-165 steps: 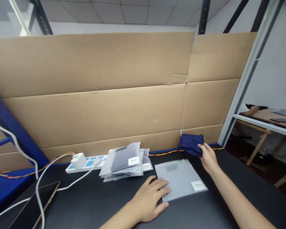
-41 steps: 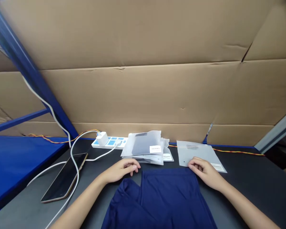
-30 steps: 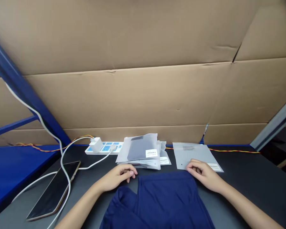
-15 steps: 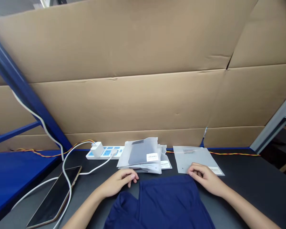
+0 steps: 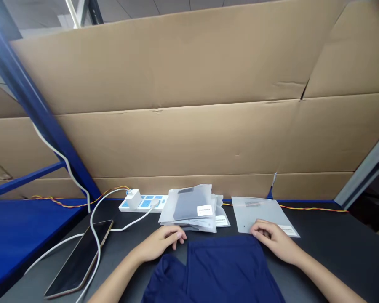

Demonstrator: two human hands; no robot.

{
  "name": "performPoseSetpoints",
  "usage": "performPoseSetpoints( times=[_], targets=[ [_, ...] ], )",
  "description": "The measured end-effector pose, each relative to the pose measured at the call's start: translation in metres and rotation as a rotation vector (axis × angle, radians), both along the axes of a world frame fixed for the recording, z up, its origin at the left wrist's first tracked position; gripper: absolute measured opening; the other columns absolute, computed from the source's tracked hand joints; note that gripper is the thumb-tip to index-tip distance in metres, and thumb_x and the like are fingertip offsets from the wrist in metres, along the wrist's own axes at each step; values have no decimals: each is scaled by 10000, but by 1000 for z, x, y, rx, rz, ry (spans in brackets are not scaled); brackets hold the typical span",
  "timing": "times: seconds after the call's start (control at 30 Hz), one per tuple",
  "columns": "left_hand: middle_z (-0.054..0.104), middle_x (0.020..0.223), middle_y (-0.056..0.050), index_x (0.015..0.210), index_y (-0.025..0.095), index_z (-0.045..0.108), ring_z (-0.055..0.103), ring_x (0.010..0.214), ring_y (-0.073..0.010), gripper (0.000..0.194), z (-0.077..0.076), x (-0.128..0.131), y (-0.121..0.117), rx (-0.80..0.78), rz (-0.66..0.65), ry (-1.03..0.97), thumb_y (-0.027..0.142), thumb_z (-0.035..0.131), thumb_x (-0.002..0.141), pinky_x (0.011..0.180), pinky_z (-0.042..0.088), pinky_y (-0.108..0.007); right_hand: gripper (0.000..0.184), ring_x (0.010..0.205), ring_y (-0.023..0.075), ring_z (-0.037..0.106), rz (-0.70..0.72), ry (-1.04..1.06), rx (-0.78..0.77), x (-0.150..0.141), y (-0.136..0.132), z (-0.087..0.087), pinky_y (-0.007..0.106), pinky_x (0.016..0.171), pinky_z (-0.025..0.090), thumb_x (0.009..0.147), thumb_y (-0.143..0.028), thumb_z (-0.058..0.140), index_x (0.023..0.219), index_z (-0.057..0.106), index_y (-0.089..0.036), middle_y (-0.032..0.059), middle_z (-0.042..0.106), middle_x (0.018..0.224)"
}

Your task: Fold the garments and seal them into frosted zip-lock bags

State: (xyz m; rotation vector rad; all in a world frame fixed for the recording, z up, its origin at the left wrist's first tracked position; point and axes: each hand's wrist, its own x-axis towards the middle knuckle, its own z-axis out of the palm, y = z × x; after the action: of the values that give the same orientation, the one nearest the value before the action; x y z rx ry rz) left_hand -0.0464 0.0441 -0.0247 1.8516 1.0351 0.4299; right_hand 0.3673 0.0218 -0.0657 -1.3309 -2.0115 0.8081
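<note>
Over the near edge of the black tabletop [image 5: 331, 240], the left hand [image 5: 159, 243] curls loosely, empty, just beside the navy garment [image 5: 221, 269]. The right hand [image 5: 273, 244] lies spread at the garment's far corner; whether it pinches, I can't tell.

On the black counter [image 5: 334, 240], a navy garment [image 5: 221, 271] lies spread between the 2 hands. The left hand [image 5: 159, 243] rests loosely by its top edge, just below a stack of frosted plastic bags [image 5: 189, 209]. The right hand [image 5: 273, 244] lies across a single frosted bag [image 5: 255, 212], at the garment's corner.
</note>
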Motion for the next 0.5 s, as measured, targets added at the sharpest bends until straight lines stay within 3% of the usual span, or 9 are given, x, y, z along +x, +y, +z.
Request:
performPoseSetpoints(
  times=[0.2,0.37,0.5],
  targets=[
    [664,1059,-50,1154,225,667,587,884,-190,432,11,-5,-3,-34,-99,22,563,468,972,854,468,-310,351,691,170,513,-6,-16,-6,1,0,0,288,617,391,988,-480,465,830,660,-234,10,608,819],
    [644,1113,-39,1220,256,631,550,908,-189,418,16,-4,-11,62,-166,83,494,650,877,855,462,-302,382,704,176,531,-4,-22,12,1,-1,1,292,628,413,980,-507,462,824,664,-223,18,614,806],
    [625,1182,-35,1307,290,567,551,948,-188,487,19,-4,-17,84,-163,110,437,685,858,899,463,-319,393,703,177,527,-1,-29,18,-1,-2,3,293,627,415,983,-514,453,820,664,-225,16,614,806]
  ],
)
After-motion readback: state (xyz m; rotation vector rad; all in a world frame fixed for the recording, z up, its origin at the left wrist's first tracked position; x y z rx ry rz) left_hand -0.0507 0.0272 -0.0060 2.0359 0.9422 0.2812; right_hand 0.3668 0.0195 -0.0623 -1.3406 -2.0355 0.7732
